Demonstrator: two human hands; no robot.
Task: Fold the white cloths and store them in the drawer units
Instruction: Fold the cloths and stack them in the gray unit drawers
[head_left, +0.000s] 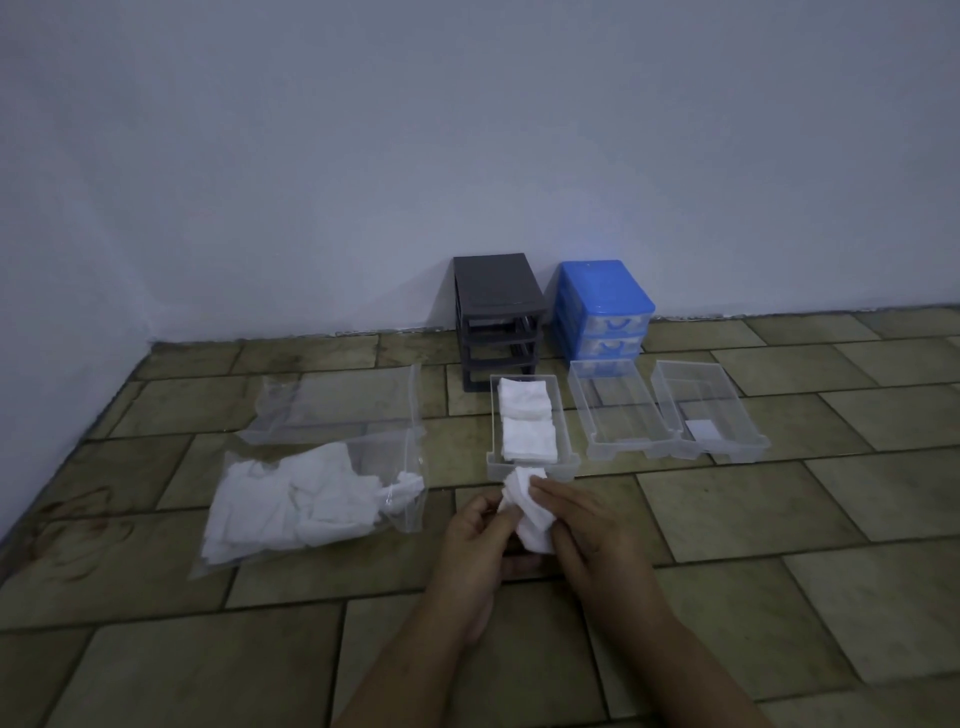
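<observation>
head view: both hands grip one white cloth above a tiled floor

head view looks down on the tiled floor (727, 519) before a pale wall (467, 130); the left hand (475, 540) and the right hand (587, 525) are close together just in front of the nearest clear drawer (566, 465), and both hold the same white cloth (530, 512); the left hand's fingers curl round the cloth's left edge; the right hand pinches its right side, with the fingertips (535, 486) lying on the top surface; the cloth is crumpled and partly folded, held off the floor between the two hands.

the nearest clear drawer lies on the floor in front of the dark grey drawer unit (496, 317); it contains two folded white cloths (527, 421), one behind the other, filling most of its length; to its right lies a second clear drawer (615, 410), and further right a third clear drawer (727, 447) with a small pale rectangle on its bottom; what that rectangle is cannot be told.

the dark grey drawer unit stands against the wall with its drawer slots empty; the blue drawer unit (602, 291) stands just beside it on the right, with clear drawers seated in it.

to the left of the hands, a clear plastic bag (363, 410) lies flat on the floor; a heap of unfolded white cloths (291, 504) sits inside its near end.
</observation>
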